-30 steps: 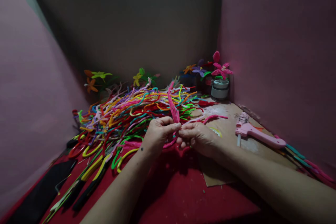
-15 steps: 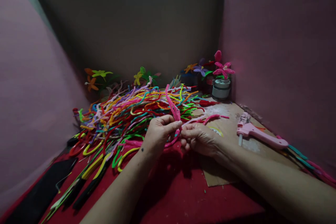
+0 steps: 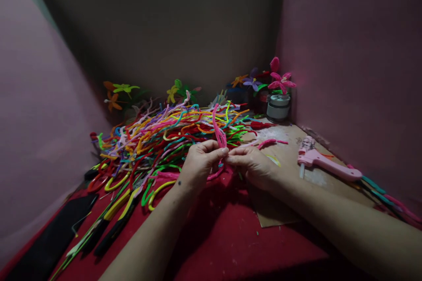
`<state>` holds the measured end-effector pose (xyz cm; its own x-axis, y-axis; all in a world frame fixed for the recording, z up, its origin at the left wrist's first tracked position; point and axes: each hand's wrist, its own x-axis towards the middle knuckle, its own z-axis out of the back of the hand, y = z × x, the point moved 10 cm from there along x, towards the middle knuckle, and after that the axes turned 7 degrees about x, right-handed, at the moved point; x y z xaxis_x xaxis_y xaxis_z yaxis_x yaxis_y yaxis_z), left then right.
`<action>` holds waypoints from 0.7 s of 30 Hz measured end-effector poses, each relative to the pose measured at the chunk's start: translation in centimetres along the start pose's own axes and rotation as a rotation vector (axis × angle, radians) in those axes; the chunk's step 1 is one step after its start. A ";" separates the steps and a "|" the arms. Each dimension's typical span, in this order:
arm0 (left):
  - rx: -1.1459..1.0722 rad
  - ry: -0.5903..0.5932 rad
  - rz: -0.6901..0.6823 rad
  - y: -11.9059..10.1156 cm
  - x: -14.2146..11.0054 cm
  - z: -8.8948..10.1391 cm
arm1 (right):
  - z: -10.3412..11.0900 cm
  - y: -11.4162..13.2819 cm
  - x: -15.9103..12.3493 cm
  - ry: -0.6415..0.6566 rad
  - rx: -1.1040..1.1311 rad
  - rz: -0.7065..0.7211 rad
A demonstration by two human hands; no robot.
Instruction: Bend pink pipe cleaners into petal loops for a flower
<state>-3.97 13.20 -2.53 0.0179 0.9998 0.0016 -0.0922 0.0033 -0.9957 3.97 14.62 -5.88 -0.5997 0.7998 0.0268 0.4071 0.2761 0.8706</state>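
Observation:
My left hand (image 3: 205, 160) pinches a bundle of bent pink pipe cleaners (image 3: 219, 129) between thumb and fingers. The pink loops stand up above the fingertips, and a tail curls below them. My right hand (image 3: 255, 164) meets it from the right, thumb and forefinger pressed together at the base of the same bundle. What exactly lies between the right fingertips is too small to make out. Just behind the hands lies a large heap of multicoloured pipe cleaners (image 3: 158, 131).
A pink glue gun (image 3: 329, 167) rests on the cardboard (image 3: 280, 215) at right. Yellow-and-black pliers (image 3: 118, 224) and a black flat object (image 3: 52, 237) lie at left on the red cloth (image 3: 231, 246). Behind stand pipe-cleaner flowers (image 3: 281, 82), one above a grey pot (image 3: 278, 107).
My right hand has moved up and slightly left, its fingertips now against the left thumb at the bundle. The left hand still holds the pink pipe cleaners. The view has shifted slightly.

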 end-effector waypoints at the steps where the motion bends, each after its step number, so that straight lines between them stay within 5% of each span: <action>1: -0.035 0.005 0.000 0.0 0.0 0.0 | 0.1 0.0 0.0 -0.010 -0.016 -0.002; 21: -0.050 -0.044 0.038 0.0 0.1 0.5 | 0.2 0.2 -0.1 -0.041 -0.060 0.004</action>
<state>-4.42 13.27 -2.52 -0.0289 0.9990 -0.0335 -0.0418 -0.0347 -0.9985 4.24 14.75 -5.84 -0.5689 0.8223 0.0113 0.3667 0.2414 0.8985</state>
